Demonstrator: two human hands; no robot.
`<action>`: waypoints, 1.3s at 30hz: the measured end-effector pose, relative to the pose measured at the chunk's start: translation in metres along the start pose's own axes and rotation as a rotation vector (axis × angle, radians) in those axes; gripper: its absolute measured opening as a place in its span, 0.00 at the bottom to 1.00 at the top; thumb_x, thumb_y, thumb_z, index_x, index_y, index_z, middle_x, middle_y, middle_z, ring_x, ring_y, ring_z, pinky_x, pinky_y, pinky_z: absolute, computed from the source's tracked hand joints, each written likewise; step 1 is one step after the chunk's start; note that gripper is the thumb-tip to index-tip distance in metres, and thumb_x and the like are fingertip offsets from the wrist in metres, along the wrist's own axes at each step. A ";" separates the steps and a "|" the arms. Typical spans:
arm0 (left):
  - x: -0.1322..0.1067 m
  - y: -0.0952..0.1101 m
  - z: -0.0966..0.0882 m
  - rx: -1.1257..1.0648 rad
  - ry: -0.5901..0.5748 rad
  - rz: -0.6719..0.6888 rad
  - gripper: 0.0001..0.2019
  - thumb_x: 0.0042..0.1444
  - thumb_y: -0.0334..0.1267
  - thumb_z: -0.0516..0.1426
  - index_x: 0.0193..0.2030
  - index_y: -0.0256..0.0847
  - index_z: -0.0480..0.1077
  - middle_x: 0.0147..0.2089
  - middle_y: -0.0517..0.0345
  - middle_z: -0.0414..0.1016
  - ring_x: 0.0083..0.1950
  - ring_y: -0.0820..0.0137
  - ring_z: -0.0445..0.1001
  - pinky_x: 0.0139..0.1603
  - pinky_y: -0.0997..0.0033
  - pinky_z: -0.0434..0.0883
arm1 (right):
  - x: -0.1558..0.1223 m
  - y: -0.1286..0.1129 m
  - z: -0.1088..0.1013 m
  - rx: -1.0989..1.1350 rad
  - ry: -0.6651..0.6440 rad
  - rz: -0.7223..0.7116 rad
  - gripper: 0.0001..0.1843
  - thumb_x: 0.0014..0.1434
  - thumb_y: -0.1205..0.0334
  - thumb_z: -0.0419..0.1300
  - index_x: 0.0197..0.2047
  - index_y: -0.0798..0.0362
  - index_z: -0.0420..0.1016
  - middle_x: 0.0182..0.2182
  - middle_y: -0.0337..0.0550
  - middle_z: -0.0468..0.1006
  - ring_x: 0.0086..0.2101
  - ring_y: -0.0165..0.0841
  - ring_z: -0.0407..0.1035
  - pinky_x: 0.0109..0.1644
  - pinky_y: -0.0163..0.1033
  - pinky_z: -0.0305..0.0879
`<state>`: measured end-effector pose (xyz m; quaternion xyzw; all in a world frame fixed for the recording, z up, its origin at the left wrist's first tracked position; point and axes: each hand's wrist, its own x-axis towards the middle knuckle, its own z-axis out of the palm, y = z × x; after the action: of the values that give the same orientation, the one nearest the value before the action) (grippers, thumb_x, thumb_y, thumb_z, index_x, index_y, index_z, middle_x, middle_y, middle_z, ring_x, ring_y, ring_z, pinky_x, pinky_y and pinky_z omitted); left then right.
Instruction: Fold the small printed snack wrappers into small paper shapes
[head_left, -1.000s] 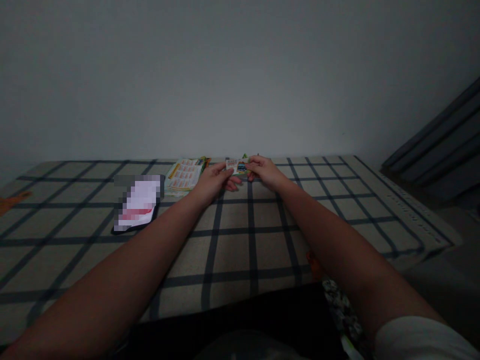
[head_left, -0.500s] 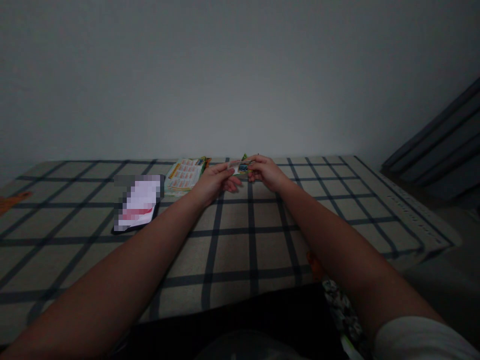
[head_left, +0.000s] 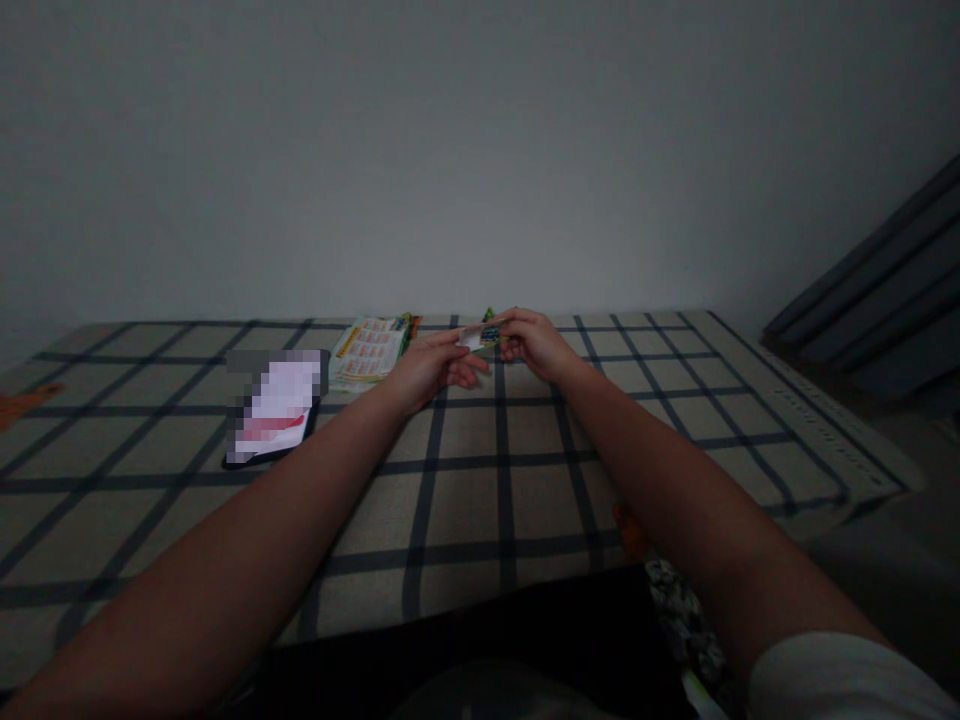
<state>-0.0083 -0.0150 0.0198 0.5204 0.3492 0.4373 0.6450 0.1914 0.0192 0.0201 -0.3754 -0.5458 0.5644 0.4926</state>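
Note:
Near the far side of the table, a small printed card with a white patch and a dark, coloured part is held between both hands. My left hand pinches its left end between thumb and forefinger, the other fingers loosely curled below. At the right end, my right hand has its fingertips closed on the card. A bit of green and yellow shows just behind it; what it belongs to is hidden. Left of my left hand lies a printed green and yellow sheet with rows of orange-and-white boxes.
A phone with a lit, pixelated screen lies on the left. Checked cloth covers the table, which meets a plain wall. Orange patches show at the left edge and beneath my right forearm. A dark curtain hangs at right.
The card has tilted slightly between my fingers, so its white patch shows differently. Both hands stay in nearly the same place. The phone and the sheet have not moved.

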 end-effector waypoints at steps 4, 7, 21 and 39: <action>0.001 -0.004 0.001 0.087 0.015 -0.011 0.16 0.63 0.35 0.59 0.55 0.31 0.73 0.31 0.46 0.84 0.23 0.69 0.79 0.27 0.75 0.74 | -0.001 0.000 0.002 -0.030 -0.009 0.007 0.07 0.52 0.73 0.57 0.33 0.53 0.72 0.19 0.33 0.71 0.18 0.26 0.63 0.23 0.31 0.63; 0.002 -0.006 0.000 0.121 0.034 -0.003 0.18 0.67 0.42 0.57 0.58 0.31 0.73 0.33 0.44 0.85 0.26 0.68 0.81 0.28 0.74 0.76 | -0.003 0.000 0.004 -0.058 -0.023 0.017 0.07 0.54 0.74 0.55 0.32 0.53 0.71 0.18 0.33 0.71 0.17 0.25 0.63 0.21 0.30 0.62; 0.007 -0.009 -0.005 0.048 0.011 0.098 0.24 0.67 0.35 0.59 0.69 0.36 0.70 0.31 0.52 0.83 0.24 0.73 0.77 0.30 0.75 0.77 | -0.006 -0.003 0.006 -0.042 -0.056 0.015 0.09 0.59 0.69 0.61 0.44 0.50 0.74 0.30 0.36 0.78 0.24 0.26 0.70 0.23 0.28 0.66; 0.003 -0.007 -0.002 0.085 0.006 0.093 0.23 0.66 0.41 0.60 0.67 0.38 0.72 0.31 0.51 0.83 0.24 0.74 0.76 0.29 0.76 0.75 | -0.005 -0.001 0.004 -0.019 -0.042 0.016 0.06 0.56 0.68 0.61 0.38 0.51 0.70 0.30 0.37 0.77 0.25 0.26 0.70 0.25 0.29 0.67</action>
<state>-0.0070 -0.0118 0.0126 0.5617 0.3448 0.4533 0.6001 0.1886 0.0131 0.0215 -0.3724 -0.5584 0.5707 0.4731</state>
